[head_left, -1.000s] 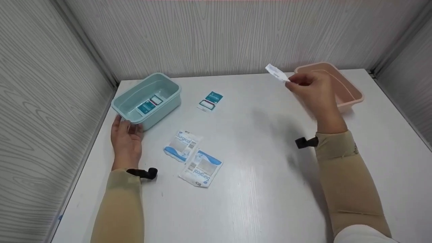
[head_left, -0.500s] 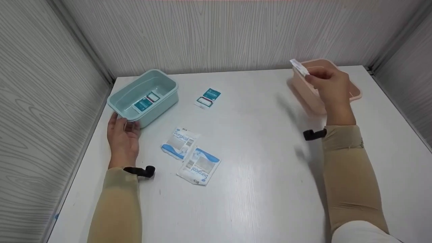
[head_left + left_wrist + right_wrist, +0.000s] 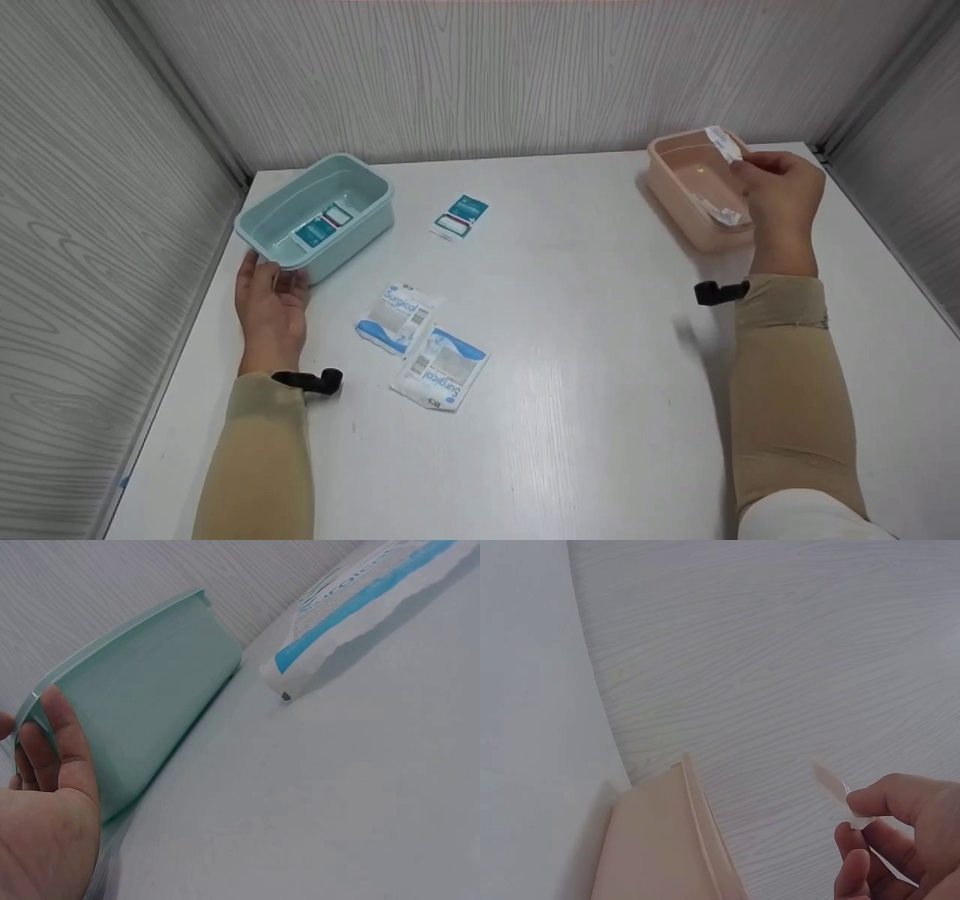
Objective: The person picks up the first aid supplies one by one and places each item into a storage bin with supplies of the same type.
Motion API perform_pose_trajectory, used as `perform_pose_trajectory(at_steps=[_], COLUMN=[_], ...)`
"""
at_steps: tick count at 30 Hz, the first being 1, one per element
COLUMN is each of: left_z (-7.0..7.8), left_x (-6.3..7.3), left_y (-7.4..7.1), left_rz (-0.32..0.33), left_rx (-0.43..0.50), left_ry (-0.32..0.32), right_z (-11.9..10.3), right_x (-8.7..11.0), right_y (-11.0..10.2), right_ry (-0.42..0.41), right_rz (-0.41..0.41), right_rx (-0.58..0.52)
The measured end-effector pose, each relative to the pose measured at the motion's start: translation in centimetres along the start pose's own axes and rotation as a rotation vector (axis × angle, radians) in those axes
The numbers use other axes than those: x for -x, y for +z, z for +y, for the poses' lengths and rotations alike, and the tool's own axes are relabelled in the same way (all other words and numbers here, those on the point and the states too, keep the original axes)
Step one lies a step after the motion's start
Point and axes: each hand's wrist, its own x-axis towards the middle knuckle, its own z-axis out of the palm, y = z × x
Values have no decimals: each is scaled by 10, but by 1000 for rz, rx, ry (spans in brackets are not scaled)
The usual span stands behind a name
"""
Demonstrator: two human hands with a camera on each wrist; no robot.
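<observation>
My right hand (image 3: 784,199) pinches one end of a small, narrow white packet (image 3: 722,144) between thumb and fingers, above the pink bin (image 3: 664,176). A similar white strip (image 3: 724,216) lies inside that bin. In the right wrist view the packet (image 3: 829,780) sticks out from the fingertips, right of the bin's wall. My left hand (image 3: 274,319) holds the near end of a light blue-green bin (image 3: 349,247), fingers curled at its rim. One flat teal and white packet (image 3: 315,232) lies in this bin. The left wrist view shows fingers (image 3: 69,739) against the rim and outer wall.
Another teal and white packet (image 3: 460,217) lies on the white table (image 3: 585,420) right of the blue-green bin. Two white and blue packets printed "Surgical" (image 3: 395,316) lie nearer the front, edges close together. Wood-grain panels (image 3: 480,75) stand behind and at both sides.
My right hand has carried the white packet rightward, from left of the pink bin to over it, uncovering the bin's inside. The left hand stays at the blue-green bin; the head view shifted slightly.
</observation>
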Motion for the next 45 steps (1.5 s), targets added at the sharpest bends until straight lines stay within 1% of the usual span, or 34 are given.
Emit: perform_pose_trajectory(at_steps=[4, 7, 15, 19, 23, 26, 33, 37, 40, 43, 45], left_z=[-1, -1, -2, -2, -2, -2, 0, 0, 0, -1, -3], left_x=[0, -1, 0, 0, 0, 0, 1, 3, 2, 1, 0], left_y=[-1, -2, 0, -1, -2, -2, -3, -3, -2, 0, 0], left_rz=[-2, -1, -9, -5, -6, -9, -10, -7, -8, -10, -9], left_rx=[0, -3, -13, -2, -8, -8, 1, -14, -44, -54, -53], left_ry=[4, 9, 26, 22, 24, 25, 13, 15, 23, 27, 24], right_z=[-1, 0, 4, 4, 4, 4, 2, 2, 3, 5, 8], right_x=[-2, -3, -7, -9, -11, -12, -10, -8, -4, 0, 4], right_y=[1, 2, 7, 7, 6, 6, 5, 3, 1, -3, -6], right_ry=[8, 17, -40, -17, 10, 27, 48, 61, 33, -3, -17], right_rz=[16, 17, 21, 19, 10, 4, 6, 15, 29, 39, 48], right_rx=[10, -9, -29, -5, 46, 52, 19, -4, -48, -112, -133])
